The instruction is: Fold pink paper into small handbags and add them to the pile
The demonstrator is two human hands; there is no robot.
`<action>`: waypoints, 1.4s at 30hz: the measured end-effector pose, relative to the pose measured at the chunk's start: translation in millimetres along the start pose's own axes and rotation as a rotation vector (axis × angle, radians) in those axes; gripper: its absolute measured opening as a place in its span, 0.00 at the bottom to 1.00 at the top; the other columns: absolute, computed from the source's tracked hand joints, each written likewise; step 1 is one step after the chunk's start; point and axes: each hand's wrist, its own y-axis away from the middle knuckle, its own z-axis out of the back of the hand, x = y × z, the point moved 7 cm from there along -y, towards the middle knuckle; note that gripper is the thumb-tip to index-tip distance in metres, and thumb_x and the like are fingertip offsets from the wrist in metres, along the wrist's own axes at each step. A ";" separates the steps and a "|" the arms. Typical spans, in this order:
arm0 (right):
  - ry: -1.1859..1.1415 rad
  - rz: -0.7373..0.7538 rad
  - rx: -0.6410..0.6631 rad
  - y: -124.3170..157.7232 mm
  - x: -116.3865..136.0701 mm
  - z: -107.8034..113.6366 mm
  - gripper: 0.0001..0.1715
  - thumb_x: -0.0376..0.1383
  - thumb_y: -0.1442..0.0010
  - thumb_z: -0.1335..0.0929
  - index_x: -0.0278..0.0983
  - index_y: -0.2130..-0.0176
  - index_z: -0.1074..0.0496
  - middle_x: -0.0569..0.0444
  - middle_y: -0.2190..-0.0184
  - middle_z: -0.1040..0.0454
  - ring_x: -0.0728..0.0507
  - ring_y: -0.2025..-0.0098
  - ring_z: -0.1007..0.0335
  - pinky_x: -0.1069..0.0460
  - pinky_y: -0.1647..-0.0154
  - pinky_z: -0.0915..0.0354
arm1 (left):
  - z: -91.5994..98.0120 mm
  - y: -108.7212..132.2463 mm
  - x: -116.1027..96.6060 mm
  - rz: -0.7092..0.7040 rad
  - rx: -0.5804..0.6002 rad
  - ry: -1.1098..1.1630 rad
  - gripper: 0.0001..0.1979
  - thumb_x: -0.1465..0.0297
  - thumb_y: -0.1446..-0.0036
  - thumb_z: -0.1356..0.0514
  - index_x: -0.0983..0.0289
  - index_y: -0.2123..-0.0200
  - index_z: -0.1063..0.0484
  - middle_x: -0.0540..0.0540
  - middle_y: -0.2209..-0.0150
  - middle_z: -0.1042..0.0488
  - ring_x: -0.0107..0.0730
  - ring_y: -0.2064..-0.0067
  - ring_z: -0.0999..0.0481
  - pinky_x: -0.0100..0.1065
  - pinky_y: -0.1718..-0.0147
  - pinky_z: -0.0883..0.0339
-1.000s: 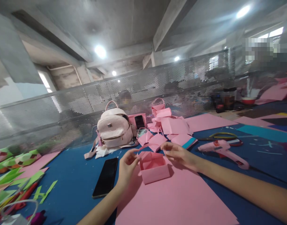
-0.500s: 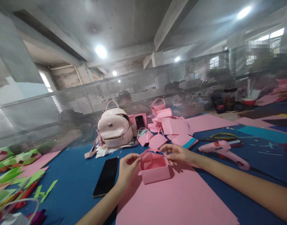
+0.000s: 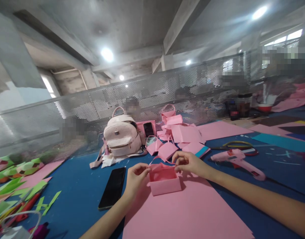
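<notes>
A small pink paper box [image 3: 165, 187] with an open top stands on a large pink sheet [image 3: 187, 212]. At its back a thin pink strip rises in a low curve. My left hand [image 3: 137, 177] pinches the box's upper left corner between thumb and fingers. On the other side, my right hand [image 3: 186, 162] closes thumb and fingertips on the back right corner, with the fingers curled. A black phone [image 3: 112, 187] lies just left of my left hand. Several folded pink paper pieces [image 3: 167, 151] rest beyond the box.
A pink glue gun [image 3: 239, 161] and scissors [image 3: 238, 145] lie right of my right arm. A cream backpack [image 3: 121, 136] stands at the back before a perforated metal screen [image 3: 100, 106]. Green paper scraps [image 3: 51, 202] and a white cabled item [image 3: 16, 230] are at left.
My right hand has shifted slightly and its fingers have drawn in on the box's right corner. The pink strip at the back has moved a little. My left hand stays nearly still.
</notes>
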 end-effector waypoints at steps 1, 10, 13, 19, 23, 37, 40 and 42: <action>0.017 0.005 -0.016 1.3 2.0 0.2 0.12 0.33 0.52 0.26 0.36 0.67 0.30 0.57 0.78 0.24 0.47 0.74 0.29 0.54 0.71 0.37 | -0.4 -0.2 0.2 0.001 0.004 0.005 0.05 0.69 0.53 0.32 0.65 0.74 0.22 0.53 0.73 0.23 0.30 0.69 0.28 0.29 0.67 0.36; 0.120 0.026 -0.187 5.5 -0.7 4.0 0.09 0.38 0.52 0.26 0.35 0.74 0.27 0.57 0.79 0.28 0.48 0.75 0.33 0.53 0.72 0.40 | -3.2 1.3 2.2 0.037 -0.006 0.064 0.07 0.68 0.55 0.30 0.66 0.75 0.23 0.53 0.75 0.24 0.28 0.72 0.29 0.28 0.70 0.36; 0.113 0.014 -0.231 3.2 -8.1 4.0 0.12 0.41 0.55 0.24 0.35 0.75 0.26 0.55 0.77 0.26 0.45 0.72 0.32 0.52 0.68 0.38 | -3.3 2.6 4.9 0.063 -0.034 0.081 0.08 0.67 0.55 0.31 0.66 0.74 0.23 0.51 0.78 0.26 0.24 0.77 0.33 0.26 0.75 0.39; 0.077 -0.021 -0.274 3.2 -15.1 0.4 0.17 0.46 0.56 0.25 0.35 0.78 0.26 0.56 0.79 0.28 0.46 0.73 0.34 0.51 0.68 0.39 | -5.6 6.0 13.9 0.081 -0.056 0.109 0.13 0.63 0.53 0.31 0.65 0.66 0.23 0.48 0.80 0.30 0.24 0.78 0.34 0.26 0.77 0.38; 0.052 -0.039 -0.289 5.1 -15.3 -2.4 0.19 0.48 0.55 0.25 0.34 0.79 0.26 0.56 0.80 0.29 0.46 0.74 0.35 0.52 0.69 0.39 | -4.0 7.0 17.6 0.059 -0.086 0.095 0.13 0.63 0.53 0.31 0.66 0.69 0.23 0.50 0.77 0.28 0.25 0.77 0.32 0.27 0.76 0.37; 0.026 -0.047 -0.309 7.2 -15.4 -4.1 0.20 0.49 0.56 0.25 0.35 0.78 0.24 0.56 0.79 0.28 0.46 0.73 0.34 0.51 0.68 0.38 | -2.5 3.7 17.7 0.022 -0.045 0.012 0.08 0.66 0.51 0.33 0.65 0.72 0.22 0.55 0.74 0.22 0.33 0.71 0.25 0.31 0.69 0.34; 0.038 -0.043 -0.308 7.0 -14.9 -3.8 0.20 0.49 0.55 0.25 0.35 0.78 0.25 0.56 0.79 0.28 0.45 0.73 0.34 0.51 0.68 0.38 | -2.5 3.6 15.9 0.021 -0.041 0.000 0.08 0.66 0.51 0.33 0.65 0.72 0.22 0.55 0.74 0.21 0.33 0.70 0.24 0.31 0.69 0.34; 0.046 -0.037 -0.308 6.9 -14.4 -3.4 0.20 0.49 0.55 0.25 0.35 0.78 0.25 0.56 0.80 0.28 0.45 0.73 0.34 0.51 0.68 0.38 | -2.2 3.1 15.4 0.013 -0.039 -0.013 0.07 0.67 0.52 0.33 0.65 0.73 0.22 0.54 0.74 0.21 0.33 0.70 0.24 0.30 0.69 0.34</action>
